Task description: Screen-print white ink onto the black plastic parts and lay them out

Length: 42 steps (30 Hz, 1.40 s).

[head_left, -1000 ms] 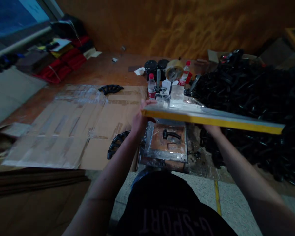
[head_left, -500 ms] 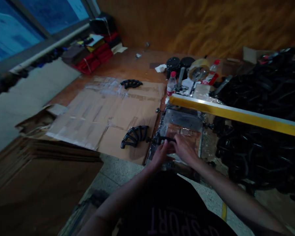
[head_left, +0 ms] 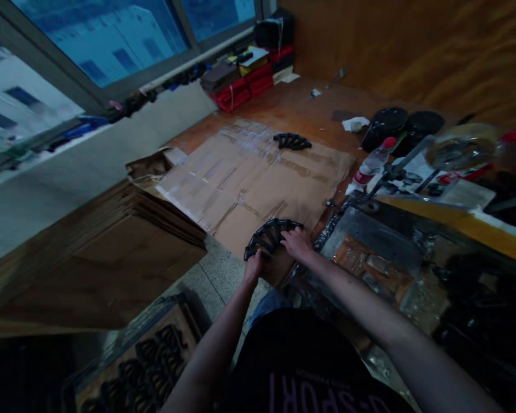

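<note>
A fan-shaped row of several shiny black, handle-like bent pieces [head_left: 272, 234] lies near the front edge of the flattened cardboard [head_left: 227, 178]. My left hand [head_left: 253, 266] grips the row's left end, its thumb against the nearest piece. At the right end, my right hand [head_left: 297, 243] has its fingers closed around the outermost piece. Parts of the fingers of both hands are hidden or dim. A smaller fan of similar black pieces [head_left: 292, 141] rests at the far side of the cardboard.
To the right are a metal-topped work fixture [head_left: 361, 235], a yellow bar [head_left: 451, 221], a red-capped bottle [head_left: 372, 163] and a tape roll [head_left: 462, 149]. Stacked cardboard [head_left: 124, 258] stands at left. Below it, a tray [head_left: 189, 321] holds several black fans. Dark pieces [head_left: 477, 321] are heaped at right.
My hands have moved left from the fixture to the black row on the cardboard. The piece they held over the fixture now appears to be at the row's right end. My view has swung left.
</note>
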Each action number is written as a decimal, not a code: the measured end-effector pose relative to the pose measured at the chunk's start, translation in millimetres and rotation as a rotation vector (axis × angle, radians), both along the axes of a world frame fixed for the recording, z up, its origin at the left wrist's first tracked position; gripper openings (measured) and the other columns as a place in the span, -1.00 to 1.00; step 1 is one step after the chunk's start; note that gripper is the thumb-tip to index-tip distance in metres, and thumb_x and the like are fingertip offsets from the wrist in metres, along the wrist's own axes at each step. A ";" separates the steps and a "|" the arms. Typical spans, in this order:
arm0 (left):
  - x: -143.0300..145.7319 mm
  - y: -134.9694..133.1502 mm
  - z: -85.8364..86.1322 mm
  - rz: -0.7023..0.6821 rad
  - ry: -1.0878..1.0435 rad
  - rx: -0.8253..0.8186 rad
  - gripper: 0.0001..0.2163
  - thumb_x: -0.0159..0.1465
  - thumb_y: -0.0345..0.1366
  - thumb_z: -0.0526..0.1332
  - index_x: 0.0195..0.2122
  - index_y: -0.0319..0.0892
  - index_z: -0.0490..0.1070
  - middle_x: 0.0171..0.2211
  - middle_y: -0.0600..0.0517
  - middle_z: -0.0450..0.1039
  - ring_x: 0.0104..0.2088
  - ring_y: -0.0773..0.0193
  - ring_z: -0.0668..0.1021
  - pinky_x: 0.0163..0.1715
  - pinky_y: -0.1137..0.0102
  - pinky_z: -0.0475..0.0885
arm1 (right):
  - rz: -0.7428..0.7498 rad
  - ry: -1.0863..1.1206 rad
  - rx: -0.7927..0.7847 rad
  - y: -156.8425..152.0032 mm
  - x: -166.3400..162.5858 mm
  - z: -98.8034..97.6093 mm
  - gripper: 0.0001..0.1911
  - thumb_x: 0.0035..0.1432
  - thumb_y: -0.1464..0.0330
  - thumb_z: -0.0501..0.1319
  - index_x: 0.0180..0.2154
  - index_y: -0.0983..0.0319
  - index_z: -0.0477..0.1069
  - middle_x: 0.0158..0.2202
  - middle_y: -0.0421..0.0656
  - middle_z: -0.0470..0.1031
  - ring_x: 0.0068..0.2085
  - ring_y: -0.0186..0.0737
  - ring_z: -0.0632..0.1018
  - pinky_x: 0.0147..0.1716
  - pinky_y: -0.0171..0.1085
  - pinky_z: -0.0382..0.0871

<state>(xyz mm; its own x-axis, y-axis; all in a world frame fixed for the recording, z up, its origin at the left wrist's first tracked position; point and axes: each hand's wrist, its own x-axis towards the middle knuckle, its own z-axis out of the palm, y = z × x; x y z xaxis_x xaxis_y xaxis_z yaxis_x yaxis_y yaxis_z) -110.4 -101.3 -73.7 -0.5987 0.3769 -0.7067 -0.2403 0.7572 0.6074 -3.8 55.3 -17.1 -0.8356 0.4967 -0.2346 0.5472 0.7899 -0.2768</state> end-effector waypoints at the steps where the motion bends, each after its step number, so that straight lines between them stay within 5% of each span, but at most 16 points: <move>1: -7.7 4.0 -3.1 -0.036 0.012 -0.031 -0.50 0.34 -0.01 -0.14 -0.42 -0.23 0.45 -0.54 -0.15 0.53 -0.54 0.14 0.59 -0.49 0.32 0.50 | -0.006 -0.041 -0.004 -1.4 -6.0 -3.5 -0.64 0.30 0.17 0.12 -0.02 0.24 0.48 -0.09 0.04 0.53 0.04 0.03 0.37 -0.06 -0.14 0.25; 8: -94.5 55.2 4.4 -0.356 0.156 -0.170 -0.49 0.31 -0.09 -0.08 -0.66 -0.21 0.42 -0.57 -0.17 0.52 -0.43 0.06 0.60 -0.37 0.32 0.47 | -0.092 -0.075 -0.100 -7.8 -28.0 -7.5 -0.42 0.27 0.08 0.13 0.16 0.31 0.35 0.00 0.06 0.48 0.07 0.02 0.36 0.01 -0.16 0.23; 13: -131.3 79.4 21.1 -0.501 0.299 -0.243 -0.58 0.26 -0.03 0.07 -0.52 -0.24 0.49 -0.45 -0.21 0.56 -0.28 -0.02 0.62 -0.24 0.27 0.45 | -0.122 -0.068 -0.146 -7.4 -29.1 -6.8 -0.38 0.29 0.16 0.13 0.28 0.32 0.20 0.10 0.08 0.41 0.12 0.01 0.34 0.06 -0.14 0.22; 17: -103.8 62.5 31.1 -0.502 0.536 -0.270 -0.53 0.28 0.07 0.04 -0.16 -0.25 0.50 -0.19 -0.29 0.55 -0.05 -0.08 0.55 -0.07 0.19 0.40 | -0.111 -0.029 -0.178 -6.3 -24.4 -9.8 -0.40 0.28 0.22 0.14 0.28 0.30 0.19 0.17 0.06 0.38 0.17 -0.01 0.32 0.08 -0.14 0.23; 20: -64.2 51.8 32.2 -0.597 0.864 -0.109 -0.55 0.33 -0.02 0.02 0.12 -0.13 0.38 0.09 -0.22 0.43 0.11 -0.02 0.45 0.08 0.17 0.33 | -0.142 -0.016 -0.175 -4.0 -24.9 -11.6 -0.42 0.28 0.26 0.14 0.28 0.31 0.20 0.13 0.05 0.42 0.13 -0.05 0.37 0.07 -0.17 0.25; 23: -33.6 57.8 27.2 -0.730 0.971 0.008 -0.51 0.27 -0.14 0.14 0.25 0.00 0.27 0.30 -0.10 0.21 0.27 -0.07 0.25 0.22 0.05 0.17 | -0.177 -0.037 -0.147 0.1 -30.3 -9.2 -0.46 0.29 0.30 0.12 0.27 0.25 0.21 0.07 0.01 0.49 0.07 -0.08 0.45 0.02 -0.19 0.29; 30: -30.1 86.0 16.6 -0.724 0.915 -0.079 -0.47 0.27 -0.11 0.12 0.26 -0.11 0.27 0.29 -0.15 0.21 0.29 -0.27 0.18 0.20 -0.16 0.12 | -0.285 -0.199 -0.099 12.1 -46.0 1.1 -0.58 0.35 0.23 0.01 0.16 0.16 0.34 -0.21 -0.02 0.61 -0.18 -0.07 0.61 -0.20 -0.18 0.41; 37: -40.9 86.1 23.2 -0.737 0.882 -0.052 -0.61 0.34 -0.11 0.02 0.12 -0.05 0.42 0.24 -0.09 0.31 0.26 -0.22 0.25 0.19 -0.12 0.17 | -0.305 -0.208 -0.077 20.4 -51.7 3.4 -0.57 0.36 0.12 -0.02 0.03 0.18 0.44 -0.23 0.01 0.62 -0.17 -0.06 0.62 -0.19 -0.20 0.43; 42: -40.0 87.8 24.5 -0.770 0.867 -0.050 -0.57 0.27 -0.12 0.14 0.14 -0.13 0.40 0.25 -0.16 0.28 0.26 -0.28 0.23 0.20 -0.16 0.14 | -0.319 -0.225 -0.112 22.7 -56.1 5.0 -0.57 0.36 0.14 -0.02 0.06 0.20 0.43 -0.23 0.00 0.62 -0.17 -0.08 0.62 -0.19 -0.22 0.42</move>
